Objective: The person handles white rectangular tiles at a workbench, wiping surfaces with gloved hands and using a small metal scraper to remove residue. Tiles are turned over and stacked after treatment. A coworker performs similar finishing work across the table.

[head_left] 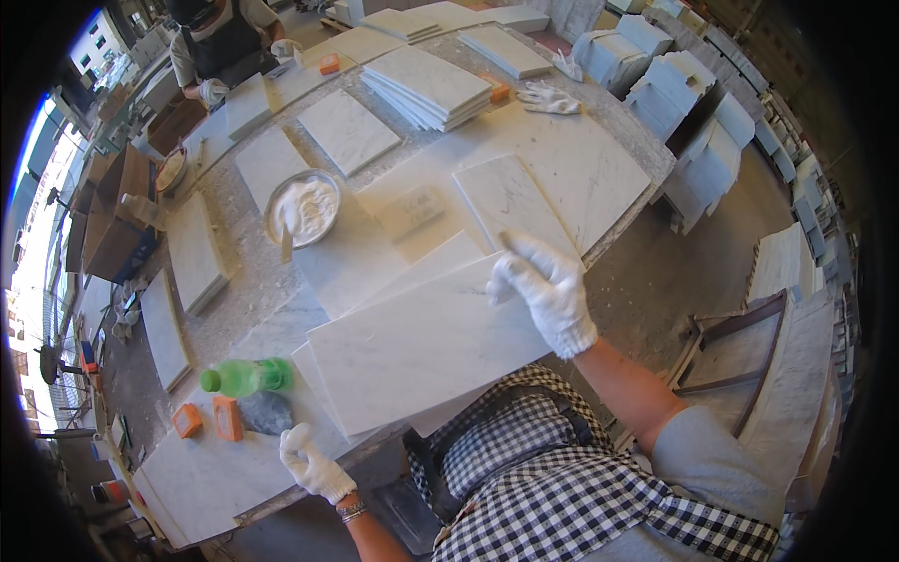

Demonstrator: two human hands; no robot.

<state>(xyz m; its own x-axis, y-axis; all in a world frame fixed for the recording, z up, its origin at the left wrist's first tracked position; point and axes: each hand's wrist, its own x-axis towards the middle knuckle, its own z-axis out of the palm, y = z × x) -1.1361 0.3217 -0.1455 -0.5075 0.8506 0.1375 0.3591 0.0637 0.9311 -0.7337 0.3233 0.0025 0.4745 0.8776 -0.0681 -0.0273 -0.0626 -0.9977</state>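
A white marble tile [421, 332] lies before me, tilted across other tiles at the table's near edge. My right hand [548, 295], in a white knit glove, is at the tile's upper right corner, fingers pinched together. A small dull-coloured tip shows at these fingers; what it belongs to I cannot make out. My left hand [316, 465], gloved too, is by the table edge left of the tile. Its fingers are partly bent and apart, with nothing visible in them. Close to it are a dark grey lump [266, 412], a green bottle [248, 376] lying down and an orange block [227, 418].
A bowl of white paste [303, 208] with a spatula stands mid-table. Behind it are a tile stack [428, 84] and a loose glove [549, 98]. Another person [225, 47] works at the far left. Cardboard boxes [120, 214] stand left, wrapped stone bundles [667, 89] at right.
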